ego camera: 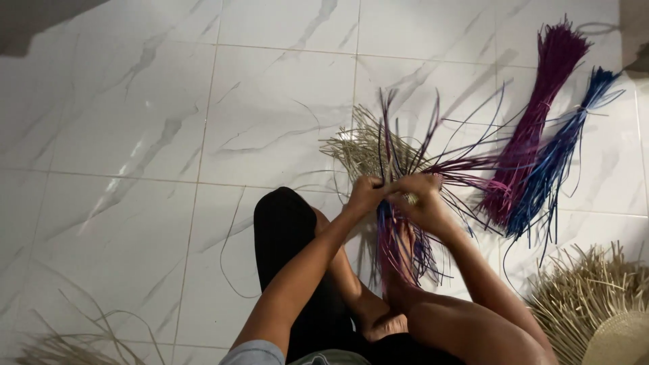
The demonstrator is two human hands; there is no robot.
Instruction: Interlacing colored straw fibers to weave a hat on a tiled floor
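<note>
- The left hand (365, 195) and right hand (420, 196) meet at the middle of a woven piece (392, 203), fingers closed on its purple, blue and pale strands; which strand each finger pinches is too fine to tell.
- The woven piece stands on the white tiled floor (135, 169) just ahead of the person's knees; its lower part is partly hidden behind the hands and a leg, and its loose strands fan up and out above the hands.
- Two tied bundles lie to the right of the woven piece: one purple bundle (534, 122), one blue bundle (561, 155), side by side and touching near their lower ends.
- A pale straw piece (595, 297) lies below the bundles, cut off by the right edge.
- More pale strands (74, 338), far left of the woven piece, are cut off by the bottom edge.
- Left of the woven piece the floor lies open to the frame's edge.
</note>
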